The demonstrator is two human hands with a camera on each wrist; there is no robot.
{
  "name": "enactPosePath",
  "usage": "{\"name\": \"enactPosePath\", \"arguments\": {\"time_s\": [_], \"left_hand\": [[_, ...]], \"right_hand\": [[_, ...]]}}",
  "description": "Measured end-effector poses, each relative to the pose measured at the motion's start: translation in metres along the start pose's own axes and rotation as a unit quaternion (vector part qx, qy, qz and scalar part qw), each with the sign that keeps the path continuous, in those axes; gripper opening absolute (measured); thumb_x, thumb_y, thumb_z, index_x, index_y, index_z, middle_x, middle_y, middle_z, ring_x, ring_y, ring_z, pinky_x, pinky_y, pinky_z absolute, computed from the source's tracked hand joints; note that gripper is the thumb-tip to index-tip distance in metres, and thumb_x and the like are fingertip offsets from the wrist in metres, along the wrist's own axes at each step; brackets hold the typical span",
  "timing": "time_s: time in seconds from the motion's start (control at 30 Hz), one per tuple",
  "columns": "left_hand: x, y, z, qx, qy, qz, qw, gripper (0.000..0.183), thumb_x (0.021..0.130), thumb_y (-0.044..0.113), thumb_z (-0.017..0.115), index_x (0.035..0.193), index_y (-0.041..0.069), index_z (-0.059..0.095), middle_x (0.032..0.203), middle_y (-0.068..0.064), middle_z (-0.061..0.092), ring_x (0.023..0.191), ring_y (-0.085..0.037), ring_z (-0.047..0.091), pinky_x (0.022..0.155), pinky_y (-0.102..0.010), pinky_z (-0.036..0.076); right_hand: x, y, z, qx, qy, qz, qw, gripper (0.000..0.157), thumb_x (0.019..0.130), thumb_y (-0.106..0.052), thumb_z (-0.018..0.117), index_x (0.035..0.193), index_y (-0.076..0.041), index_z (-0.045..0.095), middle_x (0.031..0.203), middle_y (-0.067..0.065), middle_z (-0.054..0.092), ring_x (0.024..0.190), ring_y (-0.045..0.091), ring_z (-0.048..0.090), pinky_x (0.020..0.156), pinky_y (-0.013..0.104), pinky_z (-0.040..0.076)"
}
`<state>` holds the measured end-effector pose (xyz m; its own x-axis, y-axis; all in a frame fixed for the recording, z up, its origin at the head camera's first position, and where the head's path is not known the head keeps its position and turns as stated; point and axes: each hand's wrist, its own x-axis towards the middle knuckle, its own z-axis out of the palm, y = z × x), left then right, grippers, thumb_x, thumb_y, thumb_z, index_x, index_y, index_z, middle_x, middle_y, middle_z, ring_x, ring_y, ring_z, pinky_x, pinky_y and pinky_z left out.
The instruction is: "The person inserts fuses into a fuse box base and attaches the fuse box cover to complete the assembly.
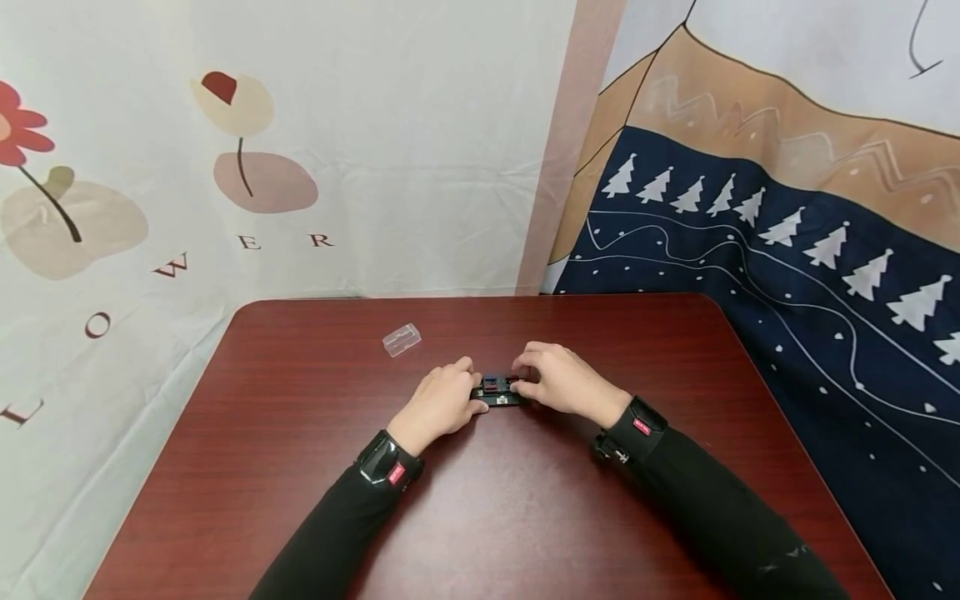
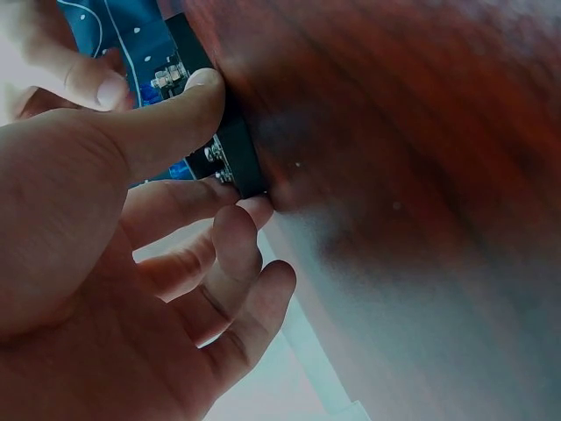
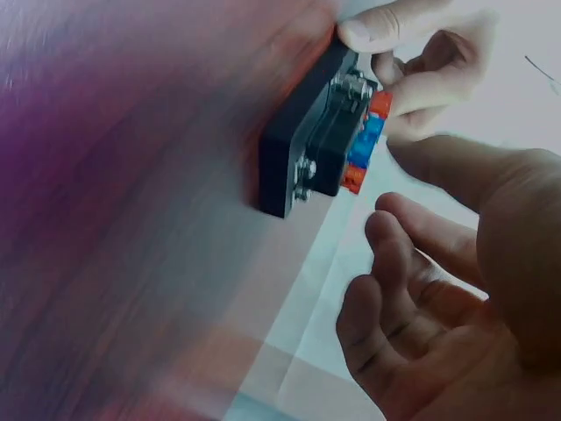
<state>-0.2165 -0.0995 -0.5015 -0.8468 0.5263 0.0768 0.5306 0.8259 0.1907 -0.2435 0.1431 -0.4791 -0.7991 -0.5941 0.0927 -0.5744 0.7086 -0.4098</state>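
A black fuse block (image 1: pixel 502 400) with metal screw terminals lies near the middle of the table. Red fuses (image 3: pixel 354 179) and blue fuses (image 3: pixel 361 149) stand in its raised centre. My left hand (image 1: pixel 442 398) grips the block's left end, thumb on the near edge and fingers at the far side. Over the right end is my right hand (image 1: pixel 566 379), its fingers loosely bent. In the right wrist view its thumb tip sits right beside the fuses, with a gap between thumb and index finger and nothing visible in it. The left wrist view shows the fuse block (image 2: pixel 241 153) partly hidden by the left thumb.
A clear plastic cover (image 1: pixel 402 340) lies on the reddish-brown table (image 1: pixel 315 367), beyond my left hand. A white printed cloth (image 1: pixel 420 167) and a navy tree-patterned cloth (image 1: pixel 750 275) hang behind and beside the table.
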Motion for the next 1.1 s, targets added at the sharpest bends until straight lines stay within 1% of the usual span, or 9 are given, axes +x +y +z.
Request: {"name": "enactPosePath", "arguments": {"time_s": [0.13, 0.23, 0.5, 0.73, 1.0, 1.1], "left_hand": [[0.000, -0.001, 0.001, 0.004, -0.002, -0.001, 1.0000, 0.038, 0.090, 0.042, 0.080, 0.110, 0.010, 0.077, 0.107, -0.005, 0.063, 0.081, -0.032, 0.069, 0.078, -0.047, 0.059], [0.000, -0.001, 0.000, 0.006, -0.005, -0.002, 1.0000, 0.038, 0.091, 0.043, 0.080, 0.110, 0.010, 0.077, 0.107, -0.005, 0.062, 0.080, -0.032, 0.069, 0.078, -0.047, 0.059], [0.000, -0.001, -0.002, 0.006, -0.007, -0.001, 1.0000, 0.036, 0.091, 0.043, 0.080, 0.105, 0.011, 0.076, 0.106, -0.006, 0.061, 0.077, -0.033, 0.067, 0.077, -0.048, 0.058], [0.000, -0.001, -0.002, 0.007, -0.012, 0.001, 0.9999, 0.036, 0.090, 0.044, 0.080, 0.106, 0.011, 0.076, 0.109, -0.007, 0.063, 0.079, -0.035, 0.069, 0.078, -0.049, 0.059], [0.000, 0.001, -0.003, 0.004, -0.022, -0.004, 0.9997, 0.038, 0.092, 0.044, 0.078, 0.111, 0.011, 0.076, 0.113, -0.008, 0.063, 0.081, -0.035, 0.068, 0.081, -0.049, 0.058], [-0.001, 0.002, -0.004, 0.004, -0.020, -0.005, 0.9998, 0.038, 0.092, 0.044, 0.078, 0.109, 0.011, 0.076, 0.112, -0.007, 0.063, 0.081, -0.035, 0.069, 0.081, -0.049, 0.058]], "right_hand": [[0.000, 0.003, 0.001, -0.012, -0.027, 0.006, 1.000, 0.049, 0.089, -0.041, 0.082, 0.128, -0.012, 0.075, 0.109, -0.001, 0.067, 0.082, 0.013, 0.061, 0.072, 0.034, 0.054], [0.000, 0.007, 0.004, -0.014, -0.044, 0.008, 0.999, 0.053, 0.087, -0.043, 0.083, 0.130, -0.012, 0.075, 0.111, -0.001, 0.066, 0.083, 0.014, 0.059, 0.073, 0.034, 0.053], [-0.003, 0.014, 0.009, -0.008, -0.055, 0.013, 0.998, 0.052, 0.084, -0.042, 0.087, 0.127, -0.014, 0.075, 0.109, -0.003, 0.064, 0.088, 0.015, 0.060, 0.077, 0.035, 0.054], [-0.004, 0.015, 0.011, -0.003, -0.059, 0.001, 0.998, 0.047, 0.085, -0.037, 0.086, 0.122, -0.011, 0.076, 0.110, -0.002, 0.064, 0.090, 0.014, 0.062, 0.080, 0.037, 0.054], [-0.005, 0.020, 0.013, 0.000, -0.075, 0.026, 0.997, 0.047, 0.086, -0.038, 0.084, 0.124, -0.012, 0.076, 0.111, -0.003, 0.064, 0.092, 0.015, 0.060, 0.083, 0.038, 0.052], [-0.005, 0.019, 0.013, 0.000, -0.076, 0.028, 0.997, 0.047, 0.086, -0.038, 0.083, 0.124, -0.012, 0.076, 0.111, -0.003, 0.064, 0.092, 0.016, 0.060, 0.083, 0.039, 0.052]]}}
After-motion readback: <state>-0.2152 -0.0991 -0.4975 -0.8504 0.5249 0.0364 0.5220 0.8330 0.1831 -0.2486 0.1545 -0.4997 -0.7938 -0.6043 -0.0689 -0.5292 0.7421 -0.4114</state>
